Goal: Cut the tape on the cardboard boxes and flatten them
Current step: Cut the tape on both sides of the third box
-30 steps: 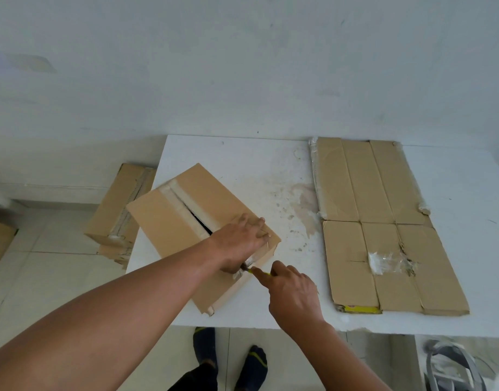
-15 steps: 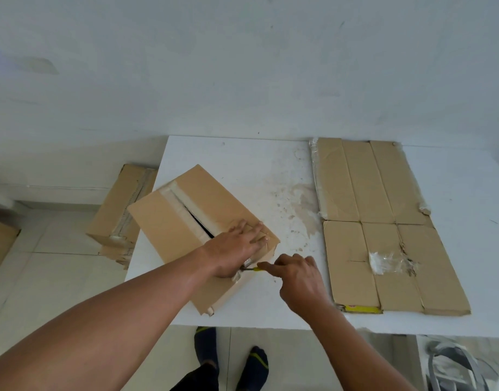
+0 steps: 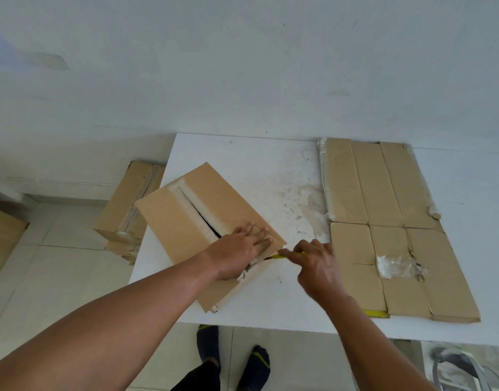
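A brown cardboard box (image 3: 186,210) lies at an angle on the left part of the white table (image 3: 254,162). Its top seam is slit open, with pale tape along both sides. My left hand (image 3: 239,252) presses flat on the box's near right corner, fingers spread. My right hand (image 3: 316,263) grips a yellow-handled cutter (image 3: 279,256). The cutter's tip sits at the box's near end face, just under my left fingers. The blade itself is hidden.
A flattened cardboard box (image 3: 383,221) with tape scraps covers the table's right side. More boxes (image 3: 127,210) stand on the tiled floor left of the table, another at the far left edge (image 3: 2,238). My feet (image 3: 231,359) show below the table's front edge.
My right hand has drawn the cutter along the box's near end, moving right and away from me. My left hand has stayed pressed on the box.
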A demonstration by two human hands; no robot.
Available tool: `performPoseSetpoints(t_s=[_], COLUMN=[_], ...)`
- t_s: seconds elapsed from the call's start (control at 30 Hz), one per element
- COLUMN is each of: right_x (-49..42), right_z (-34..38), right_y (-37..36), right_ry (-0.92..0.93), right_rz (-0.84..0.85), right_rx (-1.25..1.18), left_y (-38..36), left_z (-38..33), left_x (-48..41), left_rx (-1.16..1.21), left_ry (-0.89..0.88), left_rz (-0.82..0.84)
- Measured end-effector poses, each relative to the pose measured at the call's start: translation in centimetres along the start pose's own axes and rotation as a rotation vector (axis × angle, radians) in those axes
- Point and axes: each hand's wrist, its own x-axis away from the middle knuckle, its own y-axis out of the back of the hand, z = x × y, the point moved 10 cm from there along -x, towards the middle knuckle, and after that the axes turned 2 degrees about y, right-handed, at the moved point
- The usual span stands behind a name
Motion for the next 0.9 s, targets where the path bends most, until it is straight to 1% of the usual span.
performPoseSetpoints(t_s=[0.1,0.2,0.27,0.3,0.37,0.43,0.5,0.57,0.63,0.67,0.7,0.8,0.87,0.9], right_x=[-0.1,0.0,0.7,1.2,2.6,4.4,6.3,7.6,7.1,6.3,5.4,3.7,3.2,3.0], right_z=[-0.4,-0.5,-1.5,-2.1,-3.2,-4.0,-4.6,-4.6,-3.3,-2.1,-0.7,2.8,3.5,3.3], right_y=[0.7,1.2,0.9,0.5,-0.5,-2.3,-4.2,-6.1,-6.8,-6.8,-6.5,-6.3,-6.6,-6.7], right_ry=[0.053,0.086,0.032,-0.011,-0.167,-0.422,-0.687,-0.929,-1.045,-1.05,-1.025,-0.96,-0.961,-0.963], right_rz=[-0.038,-0.033,-0.012,0.004,0.065,0.124,0.093,0.052,0.027,0.021,0.035,0.165,0.202,0.206], right_rx=[0.036,0.023,-0.064,-0.164,-0.429,-0.657,-0.866,-1.053,-1.23,-1.319,-1.354,-1.239,-1.17,-1.147], left_y=[0.4,1.5,2.7,3.4,4.4,4.9,4.8,4.3,3.8,3.9,4.2,5.2,5.2,5.0], left_z=[0.1,0.3,0.5,0.7,1.0,1.4,1.9,2.4,2.8,3.0,3.1,3.9,4.6,5.1], left_x=[0.1,-0.7,-1.0,-1.0,-1.0,-0.9,-0.6,-0.2,-0.1,-0.2,-0.3,-1.0,-1.3,-1.2], left_rx=[0.054,0.153,0.182,0.187,0.178,0.158,0.157,0.189,0.205,0.209,0.219,0.263,0.269,0.234], left_ry=[0.019,0.051,0.043,0.033,0.023,0.023,0.028,0.059,0.124,0.16,0.192,0.264,0.284,0.284], left_rz=[-0.008,0.006,-0.018,-0.044,-0.115,-0.205,-0.283,-0.315,-0.305,-0.306,-0.315,-0.313,-0.251,-0.218])
